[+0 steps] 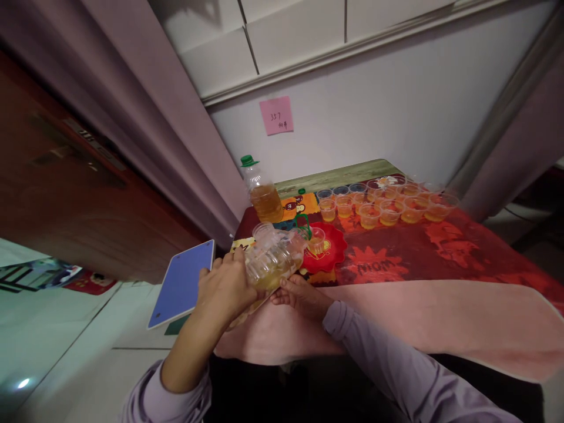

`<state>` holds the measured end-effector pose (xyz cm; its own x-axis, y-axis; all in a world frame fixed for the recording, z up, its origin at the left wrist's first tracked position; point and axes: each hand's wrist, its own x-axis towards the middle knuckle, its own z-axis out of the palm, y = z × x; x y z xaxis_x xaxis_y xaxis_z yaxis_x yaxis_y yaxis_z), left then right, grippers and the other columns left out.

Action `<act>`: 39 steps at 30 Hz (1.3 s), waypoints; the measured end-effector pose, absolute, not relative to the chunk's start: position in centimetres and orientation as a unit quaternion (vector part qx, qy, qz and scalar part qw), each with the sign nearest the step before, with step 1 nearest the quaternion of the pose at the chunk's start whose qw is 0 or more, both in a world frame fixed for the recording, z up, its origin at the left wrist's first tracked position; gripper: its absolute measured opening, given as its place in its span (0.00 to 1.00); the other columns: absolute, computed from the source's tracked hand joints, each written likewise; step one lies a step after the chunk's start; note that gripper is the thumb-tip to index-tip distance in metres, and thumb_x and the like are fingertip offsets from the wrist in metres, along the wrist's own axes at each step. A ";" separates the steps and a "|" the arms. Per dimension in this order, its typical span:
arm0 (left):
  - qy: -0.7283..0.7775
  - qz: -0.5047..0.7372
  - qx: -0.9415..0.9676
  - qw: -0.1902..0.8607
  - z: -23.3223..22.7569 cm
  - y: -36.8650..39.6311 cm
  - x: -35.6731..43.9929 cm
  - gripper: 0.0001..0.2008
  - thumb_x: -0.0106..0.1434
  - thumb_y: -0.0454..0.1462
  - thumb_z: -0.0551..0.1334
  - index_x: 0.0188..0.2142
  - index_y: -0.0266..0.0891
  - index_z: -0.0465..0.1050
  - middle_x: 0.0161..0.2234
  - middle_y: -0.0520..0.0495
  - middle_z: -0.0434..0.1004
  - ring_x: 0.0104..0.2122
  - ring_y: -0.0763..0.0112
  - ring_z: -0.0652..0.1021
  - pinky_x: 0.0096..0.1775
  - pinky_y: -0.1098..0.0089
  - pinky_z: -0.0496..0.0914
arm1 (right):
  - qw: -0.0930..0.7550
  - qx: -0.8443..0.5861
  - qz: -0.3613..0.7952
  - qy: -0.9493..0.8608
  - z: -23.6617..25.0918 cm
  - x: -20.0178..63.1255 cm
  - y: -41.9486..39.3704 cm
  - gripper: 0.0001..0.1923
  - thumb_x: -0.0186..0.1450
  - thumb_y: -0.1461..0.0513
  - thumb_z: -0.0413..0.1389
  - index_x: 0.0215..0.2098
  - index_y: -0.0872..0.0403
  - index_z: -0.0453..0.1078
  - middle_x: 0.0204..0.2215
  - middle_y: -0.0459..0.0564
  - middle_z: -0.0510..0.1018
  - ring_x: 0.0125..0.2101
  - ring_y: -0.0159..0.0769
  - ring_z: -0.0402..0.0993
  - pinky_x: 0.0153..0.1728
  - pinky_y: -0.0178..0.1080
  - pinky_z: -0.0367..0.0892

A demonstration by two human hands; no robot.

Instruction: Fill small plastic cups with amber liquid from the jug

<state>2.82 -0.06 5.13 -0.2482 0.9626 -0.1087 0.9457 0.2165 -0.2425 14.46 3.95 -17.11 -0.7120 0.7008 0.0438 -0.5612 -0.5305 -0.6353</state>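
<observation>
A clear plastic bottle (pixel 274 261) with yellow liquid lies tilted nearly on its side above the table's front left part, its neck pointing right. My left hand (pixel 225 285) is wrapped around its base end. My right hand (pixel 305 296) is closed against its underside near the middle, fingertips pressed to the plastic. At the bottle's mouth stands a small clear cup (pixel 317 242) on a red scalloped plate (pixel 338 249). Whether liquid is flowing cannot be made out. A green loop handle (pixel 303 222) shows by the bottle's neck.
A second bottle (pixel 265 200) with amber liquid and a green cap stands at the back left. Several clear cups (pixel 390 212), many holding yellow liquid, fill the back right of the patterned tablecloth (pixel 423 258). A blue board (pixel 183 282) juts out left; a pink cloth (pixel 418 317) covers the front edge.
</observation>
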 end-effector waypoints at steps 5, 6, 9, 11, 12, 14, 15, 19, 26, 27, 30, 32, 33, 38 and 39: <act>-0.778 0.139 -0.612 0.031 5.2 -0.1 2.9 0.40 0.61 0.51 0.72 0.67 0.34 0.70 0.63 0.24 0.81 0.63 0.33 0.80 0.59 0.45 0.73 | 0.366 -0.116 0.866 -0.320 -17.2 14.4 3.9 0.30 0.59 0.39 0.78 0.45 0.50 0.80 0.39 0.48 0.85 0.38 0.37 0.81 0.48 0.43 0.78; -0.778 0.141 -0.612 0.031 5.3 -0.1 2.9 0.40 0.62 0.51 0.72 0.67 0.33 0.69 0.63 0.24 0.81 0.63 0.33 0.80 0.59 0.45 0.73 | 0.366 -0.117 0.866 -0.320 -17.3 14.4 4.0 0.30 0.59 0.40 0.78 0.45 0.50 0.80 0.39 0.48 0.85 0.38 0.37 0.81 0.48 0.43 0.78; -0.778 0.138 -0.612 0.033 5.3 -0.1 2.9 0.41 0.60 0.51 0.73 0.67 0.34 0.70 0.64 0.24 0.80 0.63 0.33 0.80 0.59 0.46 0.73 | 0.365 -0.113 0.865 -0.324 -17.5 14.3 4.0 0.29 0.61 0.41 0.77 0.46 0.51 0.79 0.40 0.49 0.83 0.39 0.37 0.81 0.48 0.43 0.78; -0.779 0.135 -0.612 0.032 5.2 -0.1 2.9 0.41 0.60 0.51 0.73 0.67 0.34 0.70 0.65 0.23 0.79 0.63 0.33 0.80 0.59 0.45 0.73 | 0.364 -0.111 0.865 -0.326 -17.6 14.4 4.1 0.27 0.63 0.42 0.76 0.46 0.51 0.78 0.40 0.49 0.83 0.40 0.38 0.81 0.49 0.43 0.78; -0.779 0.133 -0.612 0.033 5.2 -0.1 2.8 0.41 0.60 0.51 0.73 0.67 0.34 0.70 0.65 0.23 0.79 0.64 0.32 0.80 0.59 0.45 0.72 | 0.364 -0.112 0.865 -0.326 -17.6 14.4 4.1 0.26 0.63 0.43 0.76 0.46 0.50 0.78 0.40 0.49 0.83 0.40 0.38 0.81 0.49 0.44 0.78; -0.779 0.130 -0.613 0.034 5.1 -0.1 2.7 0.41 0.60 0.51 0.73 0.67 0.34 0.70 0.65 0.23 0.79 0.64 0.32 0.80 0.59 0.45 0.72 | 0.365 -0.113 0.865 -0.324 -17.6 14.5 4.0 0.25 0.64 0.43 0.75 0.46 0.50 0.78 0.40 0.48 0.83 0.40 0.37 0.81 0.50 0.44 0.78; -0.779 0.126 -0.614 0.034 5.0 -0.1 2.6 0.42 0.59 0.52 0.74 0.67 0.35 0.70 0.65 0.23 0.79 0.63 0.32 0.80 0.59 0.45 0.73 | 0.365 -0.113 0.865 -0.324 -17.6 14.5 4.0 0.26 0.64 0.43 0.76 0.46 0.50 0.78 0.40 0.48 0.83 0.40 0.37 0.81 0.50 0.44 0.78; -0.780 0.109 -0.616 0.038 4.8 -0.2 2.4 0.45 0.56 0.53 0.75 0.68 0.36 0.69 0.62 0.25 0.81 0.61 0.31 0.81 0.57 0.46 0.73 | 0.362 -0.107 0.869 -0.320 -17.5 14.4 4.1 0.30 0.60 0.41 0.78 0.46 0.52 0.78 0.40 0.50 0.83 0.38 0.36 0.80 0.47 0.41 0.78; -0.779 0.081 -0.621 0.034 3.7 -0.6 1.6 0.50 0.57 0.54 0.74 0.73 0.36 0.64 0.63 0.26 0.80 0.62 0.33 0.80 0.58 0.47 0.72 | 0.383 -0.126 0.862 -0.306 -17.3 14.4 4.4 0.31 0.55 0.42 0.81 0.44 0.51 0.80 0.38 0.48 0.84 0.36 0.34 0.79 0.41 0.38 0.77; -0.780 0.060 -0.622 0.031 3.3 -0.7 1.3 0.51 0.58 0.54 0.74 0.74 0.37 0.62 0.65 0.26 0.79 0.63 0.33 0.79 0.59 0.47 0.72 | 0.389 -0.128 0.859 -0.307 -17.3 14.4 4.5 0.30 0.55 0.43 0.81 0.44 0.50 0.80 0.38 0.47 0.84 0.35 0.34 0.79 0.40 0.38 0.76; -0.782 -0.034 -0.622 0.010 1.1 -1.5 -0.1 0.49 0.57 0.53 0.74 0.73 0.38 0.63 0.66 0.28 0.78 0.65 0.35 0.78 0.62 0.45 0.72 | 0.407 -0.133 0.849 -0.309 -17.1 14.5 4.8 0.29 0.52 0.48 0.83 0.44 0.50 0.80 0.37 0.45 0.83 0.34 0.32 0.77 0.38 0.35 0.75; -0.778 -0.122 -0.616 -0.013 -0.8 -2.2 -1.4 0.48 0.54 0.52 0.75 0.70 0.38 0.65 0.65 0.29 0.79 0.65 0.35 0.78 0.64 0.44 0.72 | 0.419 -0.129 0.845 -0.307 -16.9 14.6 5.0 0.30 0.51 0.51 0.84 0.46 0.50 0.80 0.38 0.44 0.83 0.35 0.30 0.77 0.38 0.33 0.74; -0.774 -0.172 -0.609 -0.027 -1.9 -2.5 -2.0 0.48 0.53 0.51 0.76 0.69 0.37 0.65 0.65 0.29 0.79 0.65 0.36 0.78 0.65 0.43 0.72 | 0.424 -0.126 0.844 -0.304 -16.8 14.7 5.0 0.31 0.50 0.53 0.84 0.47 0.50 0.81 0.40 0.44 0.84 0.36 0.30 0.78 0.38 0.32 0.74; -0.730 -0.412 -0.529 -0.129 -7.2 -3.9 -4.0 0.45 0.55 0.55 0.74 0.66 0.40 0.65 0.62 0.35 0.80 0.62 0.48 0.82 0.66 0.49 0.75 | 0.428 -0.141 0.842 -0.296 -16.7 15.4 5.4 0.34 0.54 0.55 0.83 0.56 0.50 0.81 0.53 0.50 0.86 0.39 0.29 0.81 0.45 0.34 0.77; -0.727 -0.442 -0.508 -0.133 -8.2 -4.1 -4.0 0.43 0.55 0.55 0.74 0.64 0.41 0.66 0.61 0.36 0.81 0.61 0.49 0.82 0.66 0.50 0.75 | 0.427 -0.149 0.840 -0.300 -16.8 15.4 5.4 0.33 0.55 0.54 0.82 0.56 0.50 0.82 0.54 0.52 0.86 0.39 0.29 0.82 0.46 0.35 0.78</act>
<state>-4.04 -4.06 -8.19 -0.4479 0.8568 0.2557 0.6219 0.0931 0.7775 15.43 5.43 -16.82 -0.5911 0.8066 0.0049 -0.6277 -0.4561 -0.6308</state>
